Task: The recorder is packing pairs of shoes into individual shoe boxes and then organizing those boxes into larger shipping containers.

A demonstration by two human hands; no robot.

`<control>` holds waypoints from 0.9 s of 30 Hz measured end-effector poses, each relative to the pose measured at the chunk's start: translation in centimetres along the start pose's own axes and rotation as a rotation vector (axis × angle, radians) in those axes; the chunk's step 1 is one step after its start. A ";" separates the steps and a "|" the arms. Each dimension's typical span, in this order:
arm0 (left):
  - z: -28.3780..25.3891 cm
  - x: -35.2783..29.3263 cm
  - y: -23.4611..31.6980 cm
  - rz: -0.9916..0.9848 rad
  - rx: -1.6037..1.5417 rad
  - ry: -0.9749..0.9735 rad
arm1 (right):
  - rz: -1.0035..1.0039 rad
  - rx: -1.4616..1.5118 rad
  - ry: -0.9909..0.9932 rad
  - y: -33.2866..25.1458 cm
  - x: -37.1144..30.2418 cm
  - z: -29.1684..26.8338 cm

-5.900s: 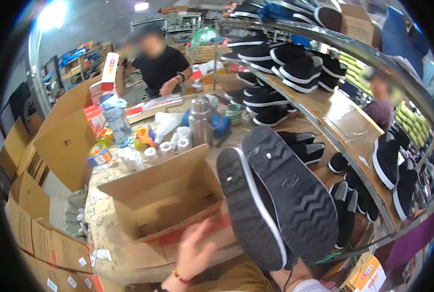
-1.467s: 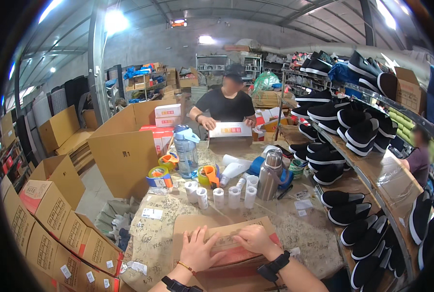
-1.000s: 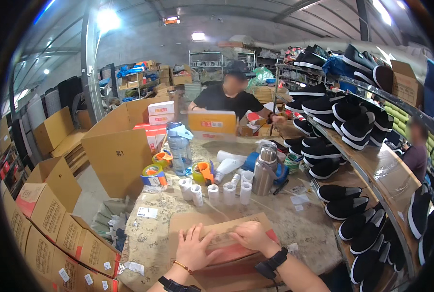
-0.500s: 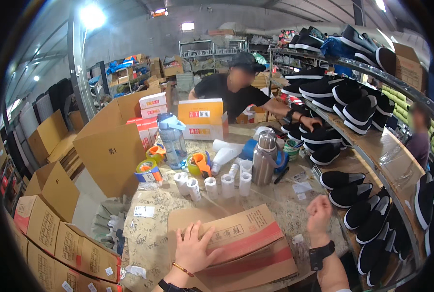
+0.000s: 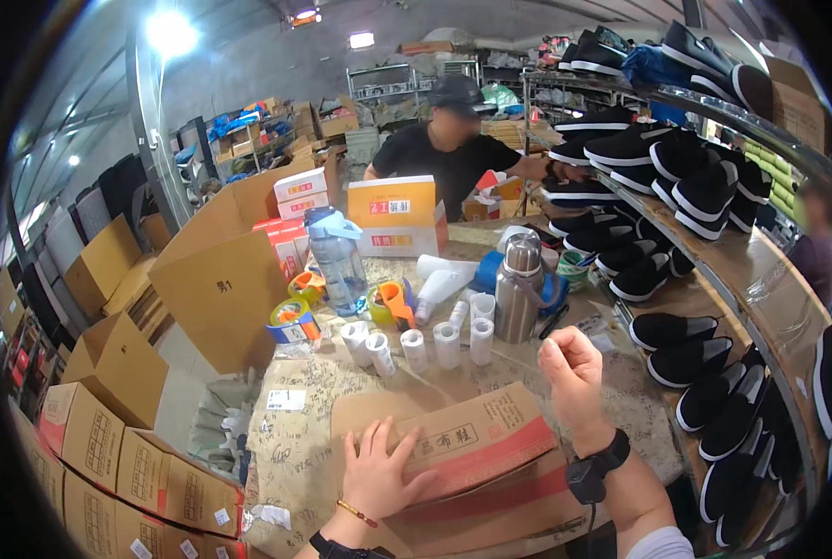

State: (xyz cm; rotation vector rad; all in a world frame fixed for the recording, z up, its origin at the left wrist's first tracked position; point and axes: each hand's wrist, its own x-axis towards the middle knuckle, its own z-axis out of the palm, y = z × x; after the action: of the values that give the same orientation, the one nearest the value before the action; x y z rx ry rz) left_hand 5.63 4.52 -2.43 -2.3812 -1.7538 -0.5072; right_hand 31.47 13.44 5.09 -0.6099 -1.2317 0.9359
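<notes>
A flat brown cardboard box (image 5: 476, 436) with a red stripe lies on the table in front of me, with its flaps folded over. Fingers spread, my left hand (image 5: 381, 470) lies flat on the box's left part. My right hand (image 5: 571, 373) is raised above the table, just past the box's right end. Its fingers are curled closed, and whatever they may hold is hidden. Several white label rolls (image 5: 446, 345) stand in a row beyond the box. A steel thermos (image 5: 519, 293) rises behind them, beyond my right hand.
Tape dispensers (image 5: 390, 305) and a blue water bottle (image 5: 336, 265) stand at the table's far left. Black shoes (image 5: 681, 359) fill the shelves along the right. An open carton (image 5: 220, 279) and stacked boxes (image 5: 169, 475) are on the left. A person (image 5: 439, 154) in black works across the table.
My right hand has moved left and farther away, toward the box's right end. My left hand stays on the box. The person opposite has shifted an arm from the lower shoes to a higher row.
</notes>
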 end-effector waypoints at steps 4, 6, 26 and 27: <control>-0.1 -0.1 0.1 -0.012 -0.031 -0.004 | -0.242 -0.069 -0.141 0.2 0.0 1.2; -0.1 -0.2 0.1 -0.018 0.008 -0.007 | -0.410 -0.501 -0.195 1.7 -0.7 1.5; 0.1 -0.1 0.6 0.032 0.020 0.052 | -0.303 -1.163 -0.566 9.7 -3.7 1.4; 0.1 -0.2 0.6 0.030 0.022 0.051 | -0.312 -1.147 -0.558 9.7 -3.8 1.5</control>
State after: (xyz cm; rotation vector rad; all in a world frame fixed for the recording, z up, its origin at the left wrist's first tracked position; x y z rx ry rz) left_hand 6.20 4.19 -2.49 -2.3547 -1.6904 -0.5374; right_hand 27.30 14.99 -4.41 -1.0223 -2.2988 0.0270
